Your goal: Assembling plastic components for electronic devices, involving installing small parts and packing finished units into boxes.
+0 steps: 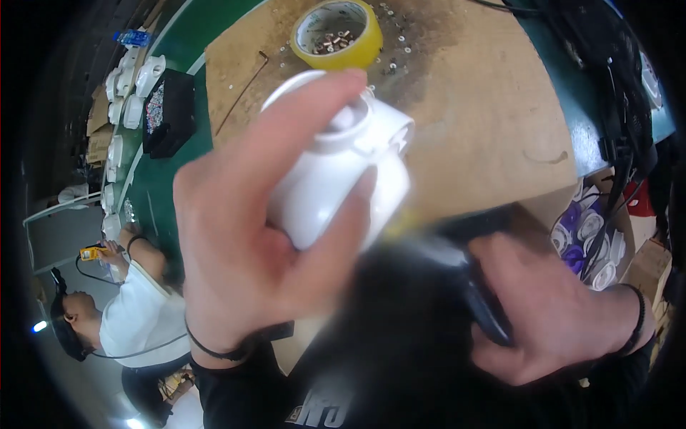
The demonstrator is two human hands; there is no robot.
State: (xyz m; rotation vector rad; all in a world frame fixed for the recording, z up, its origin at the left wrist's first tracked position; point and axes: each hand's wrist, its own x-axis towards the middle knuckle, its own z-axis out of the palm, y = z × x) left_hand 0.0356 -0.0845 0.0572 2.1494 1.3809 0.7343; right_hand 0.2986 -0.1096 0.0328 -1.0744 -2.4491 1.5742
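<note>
Over the near edge of the board, my left hand [246,204] grips a white plastic housing [311,196] with a round opening at its top and a short tube at its side. Fingers and thumb wrap around its body. Lower and to the right, my right hand [547,311] is closed around a dark-handled tool [491,311]. A pale, smeared shaft points from it toward the housing, apart from it; motion blur hides the tool's exact kind.
A yellow tape roll [373,46] holding small coppery parts [336,43] sits on the wooden board [493,121], near an L-shaped hex key [241,94]. Black bin [171,118] and white housings [150,75] stand left, beyond a person [139,314]. A carton [607,243] of white and purple parts is right.
</note>
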